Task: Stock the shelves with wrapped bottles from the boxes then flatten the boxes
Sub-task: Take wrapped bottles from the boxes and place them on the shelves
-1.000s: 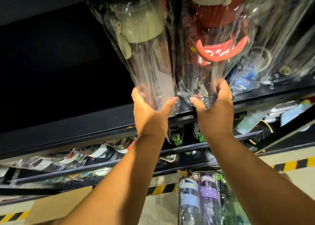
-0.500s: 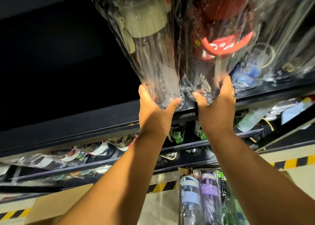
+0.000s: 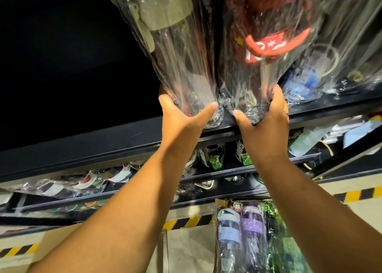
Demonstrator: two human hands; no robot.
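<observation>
Grip: left hand (image 3: 182, 120) was clamped round the base of the beige-capped bottle (image 3: 175, 51), right hand (image 3: 263, 125) round the base of the red-capped bottle (image 3: 260, 70). Hands were side by side, thumbs near each other. Both bases were at the front edge of the top shelf (image 3: 93, 142), long axes running up from the hands, caps up. Next push looked straight back, neither hand nearer. Spare wrapped bottles (image 3: 250, 227) lay far below.

Two upright wrapped bottles (image 3: 210, 70) on top shelf (image 3: 115, 140)
</observation>
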